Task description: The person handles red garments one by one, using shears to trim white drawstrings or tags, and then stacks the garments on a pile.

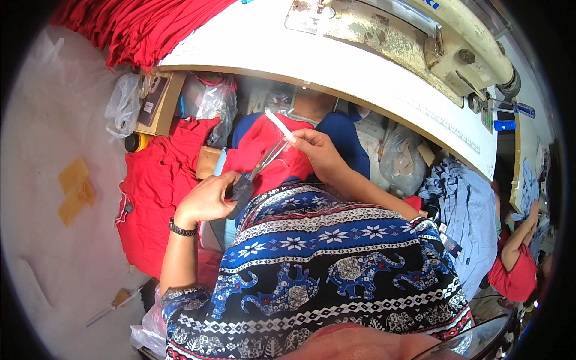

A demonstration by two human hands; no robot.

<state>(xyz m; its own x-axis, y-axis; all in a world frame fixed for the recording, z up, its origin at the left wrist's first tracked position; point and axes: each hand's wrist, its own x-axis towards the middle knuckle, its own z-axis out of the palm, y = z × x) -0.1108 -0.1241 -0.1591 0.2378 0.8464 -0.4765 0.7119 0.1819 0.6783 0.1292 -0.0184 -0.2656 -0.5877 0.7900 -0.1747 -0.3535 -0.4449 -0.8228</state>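
My left hand (210,197), with a dark band at the wrist, is closed round the dark handles of a pair of scissors (243,189). The blades slant up and right toward my other hand, slightly apart. In a pinch between thumb and finger, my right hand (319,153) grips a narrow white strip (278,125), which sticks out up and left. The scissor tips lie close to the strip below those fingers; whether they touch it I cannot tell. Red fabric (258,144) is spread over my lap beneath both hands.
A white table (252,42) carries a sewing machine (396,48) and a red fabric pile (138,24). Red garments (156,186) lie at my left near a cardboard box (165,102). Blue fabric (468,210) is heaped right. Another person's arm (519,237) shows far right.
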